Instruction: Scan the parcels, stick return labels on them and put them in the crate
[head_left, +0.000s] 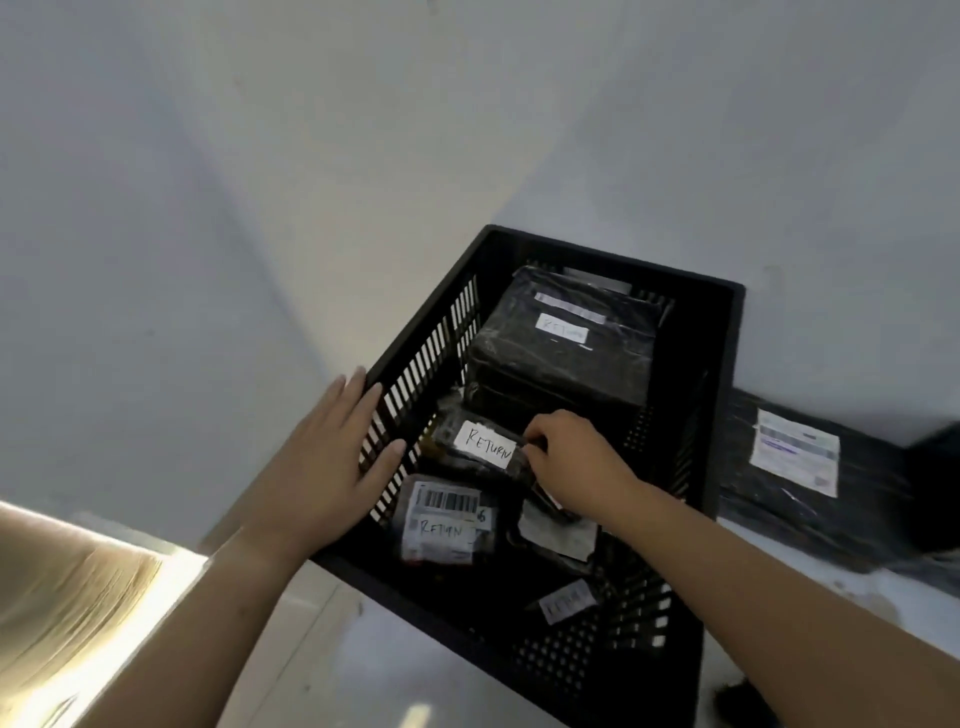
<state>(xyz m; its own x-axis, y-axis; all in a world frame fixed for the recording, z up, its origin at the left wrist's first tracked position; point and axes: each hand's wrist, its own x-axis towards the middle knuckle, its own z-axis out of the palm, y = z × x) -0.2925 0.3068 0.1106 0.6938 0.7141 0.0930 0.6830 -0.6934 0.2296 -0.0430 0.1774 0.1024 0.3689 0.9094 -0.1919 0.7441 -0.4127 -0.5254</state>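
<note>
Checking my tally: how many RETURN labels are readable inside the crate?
3: on the large parcel at the back, on the middle parcel the right hand pinches, and on the barcoded parcel nearest. A blurred front label may be another.

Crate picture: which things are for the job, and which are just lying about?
For the job: crate; small parcel pinched by right hand; big parcel; barcode parcel; waiting parcel beside crate; left hand resting on crate.
Just lying about: tan surface, lower left; dark thing, far right.
</note>
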